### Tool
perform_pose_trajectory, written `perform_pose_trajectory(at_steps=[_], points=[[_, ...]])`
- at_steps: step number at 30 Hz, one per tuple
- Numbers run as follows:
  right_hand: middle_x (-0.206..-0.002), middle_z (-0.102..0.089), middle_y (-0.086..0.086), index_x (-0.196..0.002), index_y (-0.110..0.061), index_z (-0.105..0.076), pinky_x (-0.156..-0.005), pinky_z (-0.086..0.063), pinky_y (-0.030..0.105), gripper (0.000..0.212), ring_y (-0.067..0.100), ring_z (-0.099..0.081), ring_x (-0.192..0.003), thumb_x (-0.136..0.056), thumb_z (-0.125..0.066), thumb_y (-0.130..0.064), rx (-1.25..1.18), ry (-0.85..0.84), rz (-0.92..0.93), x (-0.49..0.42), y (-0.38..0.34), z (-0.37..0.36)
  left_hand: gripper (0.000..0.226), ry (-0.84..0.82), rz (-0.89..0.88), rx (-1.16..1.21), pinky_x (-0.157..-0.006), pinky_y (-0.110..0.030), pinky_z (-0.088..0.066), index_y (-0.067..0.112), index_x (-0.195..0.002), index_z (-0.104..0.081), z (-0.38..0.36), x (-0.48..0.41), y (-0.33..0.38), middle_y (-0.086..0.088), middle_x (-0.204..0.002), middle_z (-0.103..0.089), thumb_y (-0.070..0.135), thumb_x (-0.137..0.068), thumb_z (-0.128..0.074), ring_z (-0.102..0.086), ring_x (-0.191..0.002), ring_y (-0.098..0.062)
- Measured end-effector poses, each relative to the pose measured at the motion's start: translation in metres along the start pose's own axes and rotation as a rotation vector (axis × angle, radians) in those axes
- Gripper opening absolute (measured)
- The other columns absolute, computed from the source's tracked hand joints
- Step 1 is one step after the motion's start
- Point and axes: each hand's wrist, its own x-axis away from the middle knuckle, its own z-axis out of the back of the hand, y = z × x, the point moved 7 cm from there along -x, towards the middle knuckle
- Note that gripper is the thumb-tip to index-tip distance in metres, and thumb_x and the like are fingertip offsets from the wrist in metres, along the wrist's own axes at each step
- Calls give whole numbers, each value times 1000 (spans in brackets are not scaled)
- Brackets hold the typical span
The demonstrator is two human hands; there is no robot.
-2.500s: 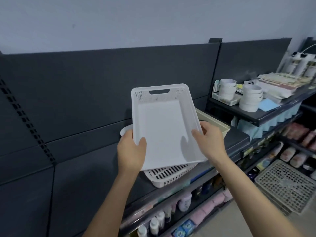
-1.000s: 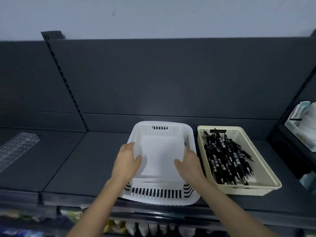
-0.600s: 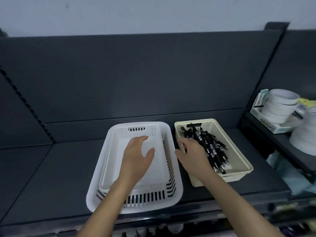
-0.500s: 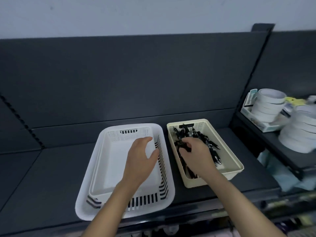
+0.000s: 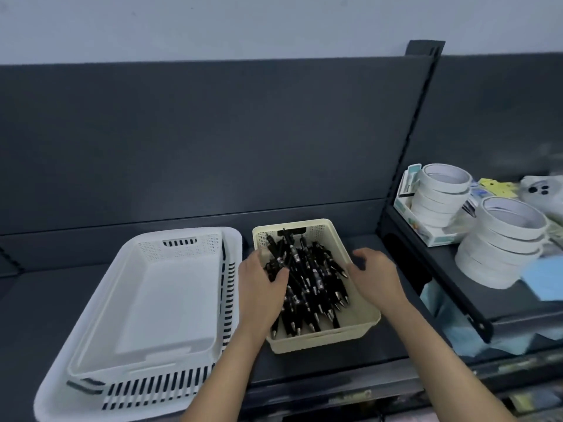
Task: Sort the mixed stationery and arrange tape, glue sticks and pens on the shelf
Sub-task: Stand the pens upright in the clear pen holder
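Note:
A cream basket (image 5: 307, 342) full of black pens (image 5: 313, 284) stands on the dark shelf (image 5: 36, 315). My left hand (image 5: 262, 290) lies over the basket's left rim, its thumb on the pens and its fingers fairly straight. Just above the right rim my right hand (image 5: 376, 277) hovers with loosely bent fingers and holds nothing. Left of the cream basket a white slotted basket (image 5: 137, 397) holds a smaller white tray (image 5: 164, 300) nested inside it. Two stacks of white tape rolls (image 5: 502, 242) stand on the neighbouring shelf at the right.
A small pale box (image 5: 426, 229) sits under the rear tape stack (image 5: 440, 193). Blue paper (image 5: 545, 278) and a white bag (image 5: 542, 190) lie at the far right. An upright post (image 5: 417, 123) divides the two shelf sections. A lower shelf edge runs along the bottom.
My left hand left the white tray and moved right onto the cream basket's left rim. My right hand came out of the pens to the basket's right side. The view shifted right.

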Motion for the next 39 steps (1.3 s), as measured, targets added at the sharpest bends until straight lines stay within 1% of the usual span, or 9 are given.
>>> perform_pose_trajectory(at_steps=[3, 6, 8, 13, 17, 25, 33, 36, 39], points=[[-118, -60, 11, -128, -5, -53, -74, -36, 17, 39, 20, -56, -105, -93, -55, -21, -8, -113, -71, -4, 23, -13, 37, 21, 141, -11, -60, -1, -34, 7, -124, -46, -9, 3, -13, 14, -101, -38, 12, -90, -61, -39, -73, 2], [-86, -62, 3, -106, -4, -62, -48, -36, 14, 22, 10, -53, -71, -94, -50, -19, -137, -189, -122, -3, 35, -25, 25, -28, 275, -10, -50, -11, -40, 1, -109, -46, -21, 6, -35, 5, -86, -55, 14, -91, -59, -50, -66, -4], [-81, -62, 5, -95, -5, -64, -52, -39, 19, 19, 12, -52, -65, -94, -49, -18, -272, -208, -164, -3, 39, -29, 24, -53, 317, 0, -57, -21, -42, 5, -113, -50, -25, 6, -43, -3, -93, -62, 13, -92, -58, -58, -76, -14], [-85, -70, 1, -90, -18, -68, -61, -48, 26, 18, 15, -63, -75, -94, -51, -16, -588, -247, -257, 4, 43, -34, 39, -71, 423, 290, -66, -15, -41, 26, -119, -51, -27, 16, -47, 12, -98, -62, 1, -90, -58, -58, -87, -1], [-87, -72, -1, -91, -22, -70, -68, -54, 29, 22, 15, -67, -82, -95, -50, -15, -666, -274, -270, 6, 40, -34, 44, -49, 437, 367, -69, -14, -42, 33, -120, -55, -27, 19, -46, 14, -101, -64, -1, -91, -55, -59, -89, 2], [-89, -74, -7, -97, -30, -72, -76, -56, 35, 28, 14, -69, -86, -95, -50, -12, -768, -284, -219, 12, 36, -12, 60, -58, 399, 361, -106, -36, -39, 32, -139, -47, -29, 26, -32, 6, -131, -57, -4, -91, -53, -53, -117, -13], [-90, -73, -8, -97, -37, -71, -85, -55, 34, 36, 14, -67, -92, -95, -49, -8, -763, -246, -43, 24, 13, 22, 57, -6, 273, 376, -102, -34, -42, 36, -136, -47, -5, 40, 3, 11, -129, -57, 2, -91, -56, -54, -113, -6], [-90, -73, -5, -101, -35, -71, -86, -54, 40, 35, 22, -67, -93, -94, -51, -7, -764, -274, -25, 32, 9, 23, 53, 25, 275, 366, -104, -42, -44, 30, -137, -50, 9, 49, 6, 3, -131, -58, 4, -91, -57, -57, -116, -17], [-91, -74, -11, -100, -34, -71, -81, -54, 32, 35, 10, -69, -89, -93, -52, -6, -797, -302, -10, 40, -2, 23, 53, 77, 272, 371, -99, -41, -47, 28, -136, -52, 24, 59, 8, 2, -125, -62, 2, -91, -56, -60, -108, -17]])
